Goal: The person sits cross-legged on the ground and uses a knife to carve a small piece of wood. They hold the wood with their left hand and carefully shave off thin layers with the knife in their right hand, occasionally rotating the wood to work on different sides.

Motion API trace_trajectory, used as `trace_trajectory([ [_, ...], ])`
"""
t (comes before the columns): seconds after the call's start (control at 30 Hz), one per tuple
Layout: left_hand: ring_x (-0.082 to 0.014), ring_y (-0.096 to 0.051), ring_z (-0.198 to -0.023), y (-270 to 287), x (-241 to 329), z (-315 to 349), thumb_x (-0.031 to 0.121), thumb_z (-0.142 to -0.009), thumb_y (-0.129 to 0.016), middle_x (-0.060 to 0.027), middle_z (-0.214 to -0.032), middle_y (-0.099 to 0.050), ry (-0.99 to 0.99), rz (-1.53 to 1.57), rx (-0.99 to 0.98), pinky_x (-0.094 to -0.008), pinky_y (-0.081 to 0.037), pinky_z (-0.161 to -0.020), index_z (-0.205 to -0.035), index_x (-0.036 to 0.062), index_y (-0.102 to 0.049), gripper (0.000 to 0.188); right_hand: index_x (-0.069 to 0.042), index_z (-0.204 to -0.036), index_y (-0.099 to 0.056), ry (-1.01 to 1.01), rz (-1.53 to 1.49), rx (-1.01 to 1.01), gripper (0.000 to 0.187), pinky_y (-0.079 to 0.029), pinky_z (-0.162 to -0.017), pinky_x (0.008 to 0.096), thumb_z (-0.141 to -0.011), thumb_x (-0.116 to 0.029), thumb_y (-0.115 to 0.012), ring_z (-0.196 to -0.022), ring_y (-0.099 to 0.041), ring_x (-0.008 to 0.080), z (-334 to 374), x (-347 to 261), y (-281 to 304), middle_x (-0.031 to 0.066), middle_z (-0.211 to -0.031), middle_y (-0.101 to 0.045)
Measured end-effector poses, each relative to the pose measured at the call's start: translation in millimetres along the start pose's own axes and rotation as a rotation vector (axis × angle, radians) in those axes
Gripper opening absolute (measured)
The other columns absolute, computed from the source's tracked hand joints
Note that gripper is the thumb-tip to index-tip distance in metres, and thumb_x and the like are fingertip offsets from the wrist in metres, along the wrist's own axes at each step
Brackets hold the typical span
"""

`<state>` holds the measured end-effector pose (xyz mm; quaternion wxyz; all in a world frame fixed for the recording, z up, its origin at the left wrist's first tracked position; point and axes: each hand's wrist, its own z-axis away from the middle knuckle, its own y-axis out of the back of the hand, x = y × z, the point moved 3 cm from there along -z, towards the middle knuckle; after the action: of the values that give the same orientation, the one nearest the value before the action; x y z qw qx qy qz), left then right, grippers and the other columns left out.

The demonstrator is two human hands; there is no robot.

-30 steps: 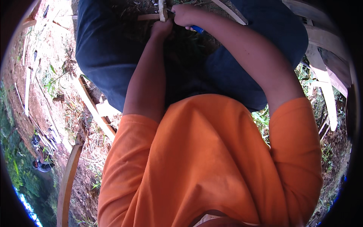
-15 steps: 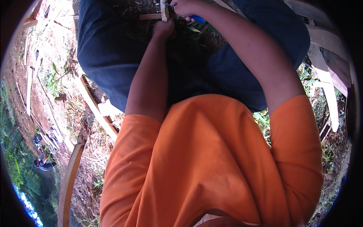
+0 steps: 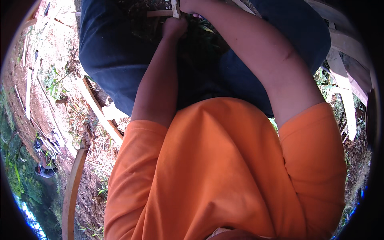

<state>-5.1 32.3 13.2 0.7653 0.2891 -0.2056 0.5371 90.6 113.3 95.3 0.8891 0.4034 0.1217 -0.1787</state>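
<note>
My left hand [image 3: 174, 28] is closed around the lower end of a pale wooden stick [image 3: 175, 9], held upright between my knees at the top edge of the view. Close by on its right, my right hand [image 3: 191, 7] is curled with the fingers closed, partly cut off by the picture's edge. It grips a blue-handled knife, whose handle is now almost wholly hidden behind the hand and wrist. I cannot make out whether the blade touches the stick.
Another wooden strip [image 3: 159, 13] lies crosswise beyond my left hand. Cut boards [image 3: 102, 112] and a curved plank [image 3: 74, 196] lie to the left on soil and grass. Pale planks [image 3: 345, 94] are stacked at the right. A person [image 3: 47, 170] sits far left.
My right hand has shifted up and left along the stick, and its forearm has swung left. The blue handle has passed out of sight. My left hand keeps its hold, slightly higher.
</note>
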Motion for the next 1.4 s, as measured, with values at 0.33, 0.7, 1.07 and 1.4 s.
trace_trajectory([
  [0.33, -0.0251, -0.073, -0.065, 0.2, 4.1, 4.4, 0.036, -0.095, -0.061, -0.0139, -0.077, -0.072, 0.028, 0.054, -0.016, -0.0380, -0.059, -0.061, -0.093, -0.0079, -0.069, 0.045, -0.007, -0.109, -0.070, -0.004, -0.135, 0.002, 0.025, -0.054, -0.050, 0.0427, -0.089, -0.013, -0.057, -0.056, -0.068, 0.0267, 19.5, 11.0, 18.5, 0.0164, -0.071, -0.069],
  [0.7, -0.0244, -0.071, -0.062, -5.2, 4.9, -2.1, 0.038, -0.094, -0.062, -0.0134, -0.076, -0.071, 0.032, -0.029, -0.010, -0.0374, -0.059, -0.060, -0.092, -0.0057, -0.069, 0.044, -0.003, -0.108, -0.073, -0.002, 0.065, -0.003, 0.028, -0.057, -0.061, 0.0481, -0.084, -0.010, -0.059, -0.072, -0.072, 0.0335, -0.1, 1.7, 15.1, 0.0197, -0.083, -0.072],
  [1.07, -0.0261, -0.074, -0.072, -0.1, 9.5, -4.7, 0.041, -0.090, -0.060, -0.0157, -0.082, -0.074, -0.053, -0.134, 0.006, -0.0382, -0.058, -0.069, -0.095, -0.0053, -0.072, 0.049, -0.012, -0.125, -0.069, 0.066, 0.052, 0.679, 0.038, -0.048, -0.102, 0.0499, -0.093, -0.030, -0.056, -0.120, -0.062, 0.0400, -33.5, 35.8, -7.4, 0.0233, -0.122, -0.067],
  [1.4, -0.0240, -0.074, -0.069, 6.2, 5.4, -4.1, 0.040, -0.093, -0.059, -0.0142, -0.081, -0.073, -0.030, -0.096, 0.004, -0.0371, -0.058, -0.070, -0.099, -0.0063, -0.069, 0.048, -0.016, -0.123, -0.070, 0.098, 0.098, -0.034, 0.036, -0.057, -0.056, 0.0443, -0.090, -0.014, -0.056, -0.061, -0.069, 0.0271, -4.5, 37.0, 25.6, 0.0173, -0.080, -0.072],
])
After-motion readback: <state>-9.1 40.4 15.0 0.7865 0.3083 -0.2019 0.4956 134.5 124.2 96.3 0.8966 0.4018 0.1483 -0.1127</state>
